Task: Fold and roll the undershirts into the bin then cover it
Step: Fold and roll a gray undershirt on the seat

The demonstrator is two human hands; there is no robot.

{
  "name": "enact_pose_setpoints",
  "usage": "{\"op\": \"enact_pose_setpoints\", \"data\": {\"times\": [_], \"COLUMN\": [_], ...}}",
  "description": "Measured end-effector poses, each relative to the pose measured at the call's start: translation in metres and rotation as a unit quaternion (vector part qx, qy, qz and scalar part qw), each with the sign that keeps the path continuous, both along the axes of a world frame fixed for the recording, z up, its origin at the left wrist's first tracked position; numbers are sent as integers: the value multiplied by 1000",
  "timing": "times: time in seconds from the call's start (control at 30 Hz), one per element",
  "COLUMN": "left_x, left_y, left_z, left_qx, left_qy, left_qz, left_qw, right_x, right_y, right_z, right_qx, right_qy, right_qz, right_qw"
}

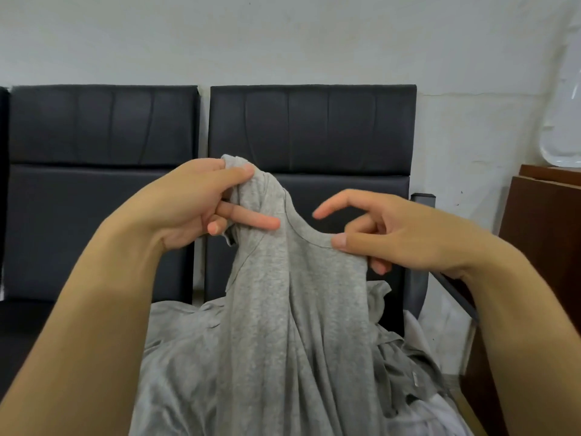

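Black padded chairs (308, 127) line the far wall as a grey undershirt (283, 309) hangs lengthwise from raised hands, its hem trailing onto the near pile. The left hand (195, 202) grips one shoulder strap; the right hand (390, 234) pinches the neckline just right. No bin shows.

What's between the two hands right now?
In the head view, the curved neckline edge of the grey undershirt spans between the left hand and right hand, both pinching it; the black chair back shows behind.
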State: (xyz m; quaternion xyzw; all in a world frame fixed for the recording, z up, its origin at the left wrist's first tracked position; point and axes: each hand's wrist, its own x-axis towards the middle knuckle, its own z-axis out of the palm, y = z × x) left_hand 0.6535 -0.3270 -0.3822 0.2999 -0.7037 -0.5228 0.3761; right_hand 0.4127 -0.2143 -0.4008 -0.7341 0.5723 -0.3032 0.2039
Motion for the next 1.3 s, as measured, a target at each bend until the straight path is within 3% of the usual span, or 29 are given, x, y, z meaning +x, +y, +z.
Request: {"op": "enact_pose_setpoints", "data": {"times": [0.17, 0.37, 0.53, 0.67, 1.1, 1.3], "left_x": [-7, -13, -17, -14, 8, 16], "left_y": [3, 10, 27, 37, 28, 20], "left_z": [-1, -4, 0, 4, 6, 5], "left_qx": [6, 4, 5, 5, 7, 10], "left_qy": [-12, -22, -28, -43, -42, -32], "left_qz": [-55, -43, -65, -73, -66, -52], "left_qw": [998, 999, 997, 996, 997, 998], "right_x": [29, 58, 92, 102, 100, 88], "right_y": [15, 25, 20, 15, 20, 16], "right_z": [14, 17, 2, -9, -10, -8], "right_qx": [-25, 15, 23, 33, 29, 43], "right_qy": [56, 147, 281, 340, 376, 321], "right_qz": [41, 79, 13, -53, -91, -57], "right_qw": [997, 986, 959, 938, 922, 945]}}
